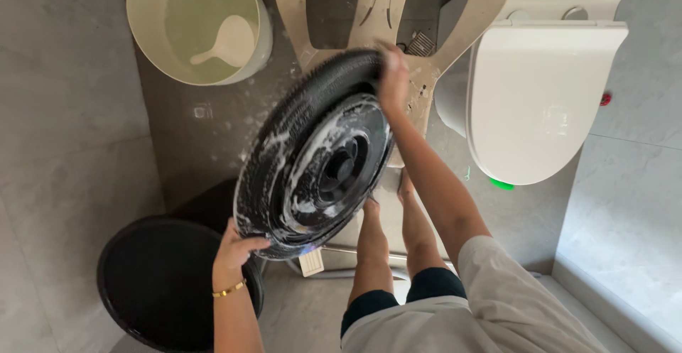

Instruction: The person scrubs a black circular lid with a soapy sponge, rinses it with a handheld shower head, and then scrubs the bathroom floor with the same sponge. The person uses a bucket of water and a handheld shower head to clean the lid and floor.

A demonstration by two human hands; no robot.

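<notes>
**Soapy black disc held tilted over bathroom floor**

Grey tiled bathroom floor (64,147), seen from above. Landmark: white toilet (540,97), lid closed, at upper right.

- Left of the toilet, at frame centre: round black ribbed disc (316,158), streaked with white suds, held off the floor. Tilted on edge, hub face turned toward the camera and slightly right. Long axis of the visible oval running from lower left to upper right.
- Top rim of the disc, nearest the toilet: right hand (393,76), blurred, laid over the edge; whether the fingers are clamped cannot be told.
- Bottom rim, far from the toilet: left hand (234,250), fingers curled around the edge and gripping it, gold bracelet (229,290) at the wrist.
- Behind the disc, just left of the toilet: beige plastic seat frame (433,33) with curved slots.
- Well left of the toilet, top of frame: pale green bucket (142,12) with a cream scoop (227,42) inside.
- Lower left, far from the toilet: round black tub (160,282).
- Below the disc: small white rectangular tag (310,263), print unreadable.
- At the toilet base: small green object (501,184).
</notes>
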